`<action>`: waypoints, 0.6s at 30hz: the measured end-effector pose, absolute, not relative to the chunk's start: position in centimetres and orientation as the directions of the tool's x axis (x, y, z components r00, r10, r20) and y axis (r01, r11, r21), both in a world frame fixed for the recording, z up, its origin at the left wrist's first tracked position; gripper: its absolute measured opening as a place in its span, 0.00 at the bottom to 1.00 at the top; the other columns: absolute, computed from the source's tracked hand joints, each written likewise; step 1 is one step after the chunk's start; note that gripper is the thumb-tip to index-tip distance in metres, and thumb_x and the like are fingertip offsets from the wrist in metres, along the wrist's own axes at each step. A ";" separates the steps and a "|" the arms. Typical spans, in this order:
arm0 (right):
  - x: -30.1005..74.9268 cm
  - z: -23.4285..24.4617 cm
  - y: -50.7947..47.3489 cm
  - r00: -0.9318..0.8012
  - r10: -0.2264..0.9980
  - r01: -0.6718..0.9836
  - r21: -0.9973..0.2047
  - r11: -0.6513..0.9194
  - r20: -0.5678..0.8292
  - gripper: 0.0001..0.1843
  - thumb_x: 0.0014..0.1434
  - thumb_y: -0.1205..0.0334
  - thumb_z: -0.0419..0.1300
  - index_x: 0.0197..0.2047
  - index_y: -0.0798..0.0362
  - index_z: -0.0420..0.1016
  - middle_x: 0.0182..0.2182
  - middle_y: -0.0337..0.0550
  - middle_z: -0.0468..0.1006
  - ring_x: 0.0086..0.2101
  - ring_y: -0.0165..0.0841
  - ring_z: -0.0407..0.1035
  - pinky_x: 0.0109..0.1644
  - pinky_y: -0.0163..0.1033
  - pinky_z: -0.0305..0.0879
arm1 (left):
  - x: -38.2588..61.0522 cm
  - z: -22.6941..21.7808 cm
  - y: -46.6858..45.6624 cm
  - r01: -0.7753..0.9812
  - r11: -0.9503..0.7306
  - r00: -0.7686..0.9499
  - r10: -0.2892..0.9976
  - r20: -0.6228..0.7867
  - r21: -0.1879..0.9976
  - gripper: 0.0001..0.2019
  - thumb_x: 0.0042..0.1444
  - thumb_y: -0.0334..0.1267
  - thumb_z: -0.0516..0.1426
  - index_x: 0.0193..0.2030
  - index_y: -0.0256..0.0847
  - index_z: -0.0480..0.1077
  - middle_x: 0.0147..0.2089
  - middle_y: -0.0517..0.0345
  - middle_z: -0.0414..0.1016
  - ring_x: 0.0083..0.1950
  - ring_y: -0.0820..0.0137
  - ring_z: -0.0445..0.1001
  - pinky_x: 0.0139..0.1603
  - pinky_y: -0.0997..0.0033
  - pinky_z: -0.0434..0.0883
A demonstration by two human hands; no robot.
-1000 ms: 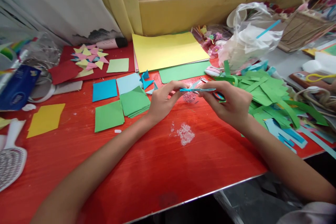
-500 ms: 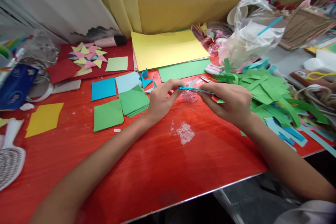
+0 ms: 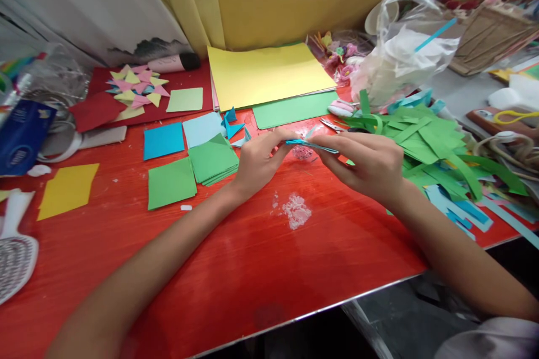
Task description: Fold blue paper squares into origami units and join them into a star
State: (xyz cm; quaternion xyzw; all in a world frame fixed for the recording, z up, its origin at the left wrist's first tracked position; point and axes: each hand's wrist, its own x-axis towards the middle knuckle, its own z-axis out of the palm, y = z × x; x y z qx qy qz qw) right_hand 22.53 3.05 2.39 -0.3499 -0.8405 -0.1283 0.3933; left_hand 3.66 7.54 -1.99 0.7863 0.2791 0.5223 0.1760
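Note:
A thin folded piece of blue paper (image 3: 309,145) is held nearly edge-on above the red table (image 3: 252,269). My left hand (image 3: 260,158) pinches its left end between thumb and fingers. At the other end, my right hand (image 3: 365,162) grips the same paper, fingers laid along it. Just beyond my left hand lie small folded blue paper pieces (image 3: 231,123). Left of that hand are a stack of green paper squares (image 3: 213,160), a single green square (image 3: 172,183), a blue square (image 3: 163,141) and a pale blue square (image 3: 202,129).
Green paper strips (image 3: 421,140) heap up on the right, with scissors (image 3: 332,125) near them. Large yellow sheets (image 3: 269,76) lie at the back. Pink and yellow folded stars (image 3: 138,87), a yellow square (image 3: 68,190) and a hairbrush (image 3: 17,258) are leftward. A plastic bag (image 3: 404,50) stands back right.
The camera view has shifted slightly. Both hands keep hold of the blue paper, whose right end shows a little differently between the right fingers.

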 end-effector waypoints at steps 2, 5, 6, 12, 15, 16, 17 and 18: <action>22.6 2.5 3.1 -0.463 0.518 0.706 -0.054 0.706 0.720 0.12 0.59 0.68 0.56 0.44 0.44 0.75 0.28 0.37 0.80 0.27 0.29 0.73 0.28 0.34 0.65 | 3.7 -2.0 7.6 0.247 -0.784 0.281 0.621 0.732 0.570 0.07 0.58 0.30 0.57 0.41 0.44 0.72 0.35 0.64 0.79 0.32 0.80 0.75 0.31 0.79 0.71; 22.8 2.6 3.1 -0.481 0.577 0.717 -0.083 0.692 0.660 0.12 0.61 0.66 0.55 0.44 0.43 0.75 0.28 0.38 0.79 0.27 0.29 0.73 0.29 0.34 0.65 | 3.7 -2.0 7.6 0.241 -0.772 0.272 0.635 0.723 0.588 0.06 0.58 0.30 0.57 0.41 0.43 0.72 0.37 0.63 0.80 0.33 0.79 0.76 0.32 0.79 0.72; 22.8 2.7 3.1 -0.485 0.585 0.711 -0.096 0.696 0.650 0.12 0.61 0.65 0.55 0.44 0.43 0.75 0.28 0.38 0.79 0.28 0.29 0.73 0.30 0.34 0.66 | 3.7 -2.0 7.6 0.246 -0.770 0.273 0.638 0.720 0.589 0.06 0.58 0.30 0.57 0.41 0.43 0.72 0.37 0.64 0.80 0.33 0.79 0.76 0.31 0.79 0.72; 23.2 2.8 3.3 -0.499 0.582 0.675 -0.134 0.726 0.641 0.13 0.62 0.66 0.54 0.45 0.42 0.76 0.31 0.39 0.79 0.30 0.30 0.72 0.34 0.35 0.67 | 3.7 -1.9 7.5 0.251 -0.766 0.277 0.643 0.714 0.592 0.06 0.57 0.30 0.57 0.39 0.42 0.73 0.36 0.63 0.80 0.31 0.80 0.75 0.29 0.80 0.71; 23.4 2.9 3.5 -0.549 0.513 0.646 -0.055 0.762 0.660 0.14 0.62 0.67 0.53 0.45 0.43 0.76 0.30 0.40 0.78 0.29 0.29 0.71 0.32 0.36 0.66 | 3.8 -1.8 7.5 0.253 -0.757 0.282 0.654 0.703 0.602 0.06 0.57 0.28 0.57 0.39 0.41 0.73 0.34 0.63 0.79 0.30 0.80 0.75 0.29 0.79 0.71; 23.4 2.9 3.5 -0.565 0.500 0.649 -0.020 0.761 0.656 0.15 0.62 0.68 0.52 0.45 0.44 0.77 0.30 0.40 0.78 0.29 0.30 0.71 0.32 0.36 0.66 | 3.8 -1.8 7.5 0.257 -0.756 0.279 0.654 0.703 0.602 0.06 0.57 0.28 0.57 0.39 0.41 0.73 0.33 0.63 0.79 0.30 0.80 0.74 0.29 0.79 0.71; 23.4 2.9 3.6 -0.578 0.499 0.660 0.010 0.751 0.646 0.15 0.62 0.68 0.51 0.45 0.45 0.77 0.30 0.40 0.79 0.29 0.30 0.71 0.31 0.36 0.66 | 3.8 -1.8 7.5 0.259 -0.758 0.276 0.652 0.706 0.599 0.06 0.56 0.28 0.57 0.39 0.41 0.73 0.32 0.63 0.79 0.30 0.80 0.74 0.29 0.79 0.70; 23.5 2.9 3.7 -0.585 0.504 0.673 0.035 0.738 0.635 0.16 0.63 0.68 0.50 0.44 0.45 0.77 0.30 0.40 0.79 0.29 0.30 0.71 0.31 0.37 0.67 | 3.8 -1.8 7.5 0.258 -0.762 0.273 0.648 0.711 0.594 0.06 0.56 0.28 0.57 0.38 0.41 0.73 0.31 0.64 0.78 0.30 0.80 0.74 0.29 0.79 0.70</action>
